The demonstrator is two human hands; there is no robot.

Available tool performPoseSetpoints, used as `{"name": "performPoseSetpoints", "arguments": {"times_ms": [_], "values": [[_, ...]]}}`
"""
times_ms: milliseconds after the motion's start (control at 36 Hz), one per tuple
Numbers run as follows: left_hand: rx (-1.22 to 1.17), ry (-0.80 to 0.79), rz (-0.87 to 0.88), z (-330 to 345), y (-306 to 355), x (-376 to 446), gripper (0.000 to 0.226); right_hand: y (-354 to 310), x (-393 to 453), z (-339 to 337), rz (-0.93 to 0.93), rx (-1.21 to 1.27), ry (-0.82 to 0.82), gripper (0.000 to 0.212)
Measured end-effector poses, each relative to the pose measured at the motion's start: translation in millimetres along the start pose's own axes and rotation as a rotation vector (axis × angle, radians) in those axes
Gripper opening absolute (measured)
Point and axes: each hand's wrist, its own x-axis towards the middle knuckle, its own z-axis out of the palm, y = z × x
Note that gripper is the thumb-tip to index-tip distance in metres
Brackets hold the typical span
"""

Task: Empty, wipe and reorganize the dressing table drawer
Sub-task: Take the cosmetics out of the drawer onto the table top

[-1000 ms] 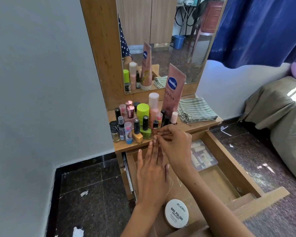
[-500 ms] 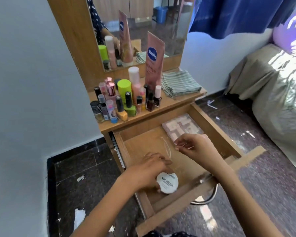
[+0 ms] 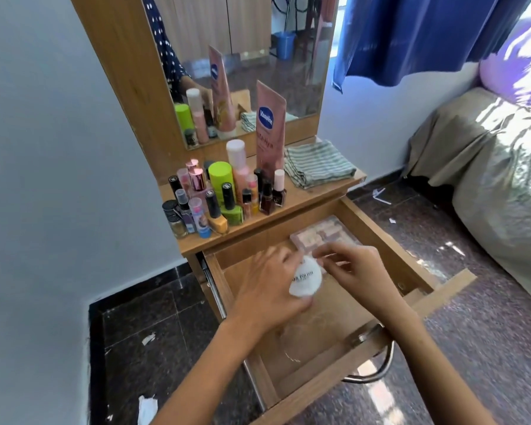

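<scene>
The wooden drawer [image 3: 380, 237] of the dressing table is pulled out below me. My left hand [image 3: 270, 286] grips a round white nail polish remover tub [image 3: 306, 279] and holds it tilted above the drawer. My right hand [image 3: 350, 268] touches the tub's upper edge with pinched fingers. A clear case of pink cosmetics [image 3: 316, 234] lies in the drawer's far right corner. A thin bangle [image 3: 292, 357] lies on the drawer floor near the front.
Several nail polish bottles [image 3: 215, 204], a green-capped bottle [image 3: 219, 176] and a pink Vaseline tube [image 3: 269, 130] crowd the tabletop. A folded striped cloth [image 3: 319, 167] lies at its right. A bed [image 3: 488, 185] stands to the right; paper scraps [image 3: 146, 409] litter the floor.
My left hand has lifted the white tub from the drawer's front up above its middle. My right hand has moved left onto the tub's edge.
</scene>
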Motion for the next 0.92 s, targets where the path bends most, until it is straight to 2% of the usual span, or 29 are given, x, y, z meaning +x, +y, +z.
{"name": "performPoseSetpoints", "arguments": {"times_ms": [111, 250, 389, 528, 750, 917], "values": [[-0.079, 0.240, -0.107, -3.3, 4.8, 10.8, 0.066, -4.0, 7.0, -7.5, 0.013, 0.120, 0.098, 0.016], [-0.020, 0.332, -0.092, -0.5, 16.7, 37.7, 0.063, -6.7, 23.0, -16.4, 0.051, 0.074, 0.174, 0.016], [0.127, 0.312, -0.086, 6.9, 23.1, 71.1, 0.060, 3.3, 38.9, -21.5, 0.131, -0.037, 0.234, 0.017], [0.355, 0.307, -0.140, 16.6, 24.3, 96.6, 0.047, 11.9, 42.0, -21.8, 0.187, -0.060, 0.238, 0.016], [0.458, 0.251, -0.285, 12.7, 34.1, 108.4, 0.050, 14.8, 39.7, -18.2, 0.199, -0.050, 0.207, 0.012], [0.542, 0.227, -0.316, 4.3, 40.7, 112.9, 0.049, 16.4, 38.1, -13.6, 0.184, -0.064, 0.197, 0.008]]}}
